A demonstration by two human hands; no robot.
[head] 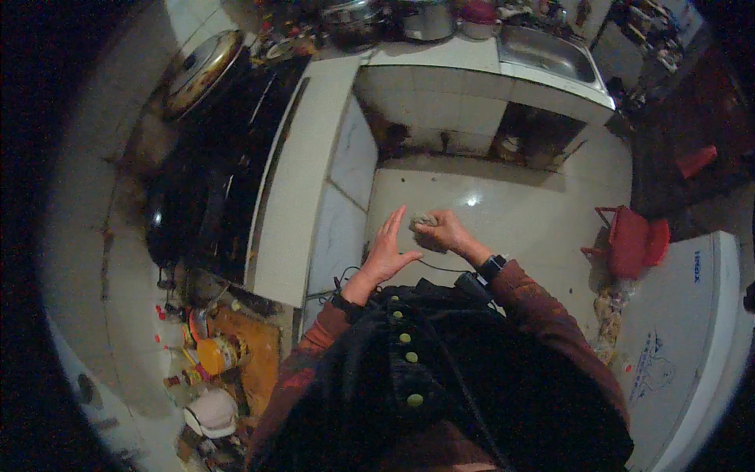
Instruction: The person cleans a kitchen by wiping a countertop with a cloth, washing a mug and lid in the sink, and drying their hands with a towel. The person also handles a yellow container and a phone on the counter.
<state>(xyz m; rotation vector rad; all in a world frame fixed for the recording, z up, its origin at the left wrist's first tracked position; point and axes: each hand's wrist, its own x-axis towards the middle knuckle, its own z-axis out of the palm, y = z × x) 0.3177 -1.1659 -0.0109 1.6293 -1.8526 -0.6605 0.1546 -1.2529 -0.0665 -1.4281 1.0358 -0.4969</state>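
Observation:
My right hand [449, 229] is closed around a small crumpled grey-green wad [422, 220], in front of my body and above the tiled floor. Whether the wad is cloth or a scouring pad cannot be made out, since the fingers cover part of it. Just to its left, my left hand [384, 255] is held up empty, fingers extended and thumb spread away. The two hands are close together but apart. A thin dark cable [439, 268] runs below them near my dark buttoned garment [377, 377].
A tiled counter [307, 159] with a black stove [206, 177] stands at left. Ahead are pots [426, 20] and a steel sink [548, 56]. Bottles and a jar [218, 354] crowd the lower left. A red chair [631, 242] and a white appliance [678, 330] stand at right.

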